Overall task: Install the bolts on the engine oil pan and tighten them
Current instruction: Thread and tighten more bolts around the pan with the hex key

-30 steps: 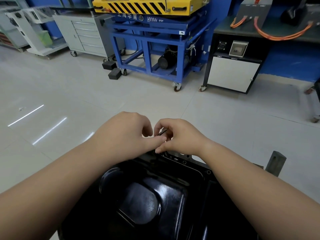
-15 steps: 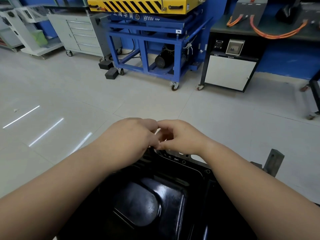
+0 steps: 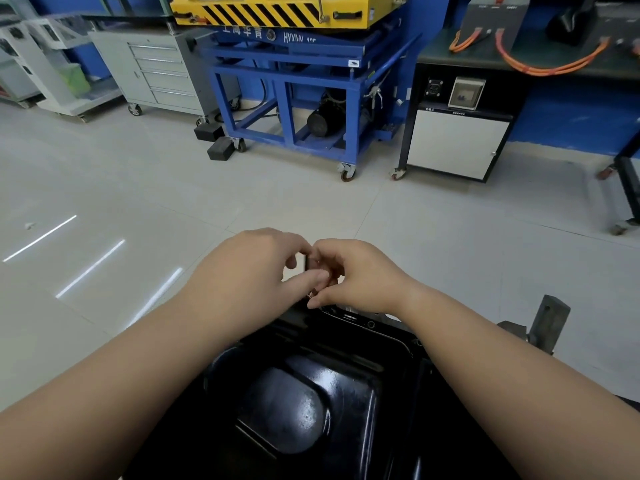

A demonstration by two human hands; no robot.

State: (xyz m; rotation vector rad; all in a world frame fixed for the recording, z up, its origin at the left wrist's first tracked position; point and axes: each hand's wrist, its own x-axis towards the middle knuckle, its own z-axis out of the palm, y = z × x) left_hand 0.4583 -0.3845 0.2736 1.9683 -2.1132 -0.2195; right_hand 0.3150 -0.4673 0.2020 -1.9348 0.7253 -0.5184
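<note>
The glossy black engine oil pan (image 3: 346, 386) lies below me, its far flange (image 3: 367, 323) showing bolt holes. Both hands meet just above the flange's far edge. My left hand (image 3: 256, 271) and my right hand (image 3: 360, 278) have curled fingers that touch around a thin dark bolt (image 3: 305, 263), which stands upright between the fingertips. Only a short piece of the bolt shows; the rest is hidden by fingers. Which hand carries it I cannot tell for sure, both seem to pinch it.
A grey metal bracket (image 3: 547, 322) sticks up right of the pan. Across the light tiled floor stand a blue wheeled frame (image 3: 311, 109) under a yellow platform, a black-and-white cabinet (image 3: 457, 143), and a grey drawer cabinet (image 3: 162, 74).
The hands stayed together over the far flange while the fingers shifted slightly. The dark bolt, slanted a second ago, now stands upright between the fingertips. The view shifted a little.
</note>
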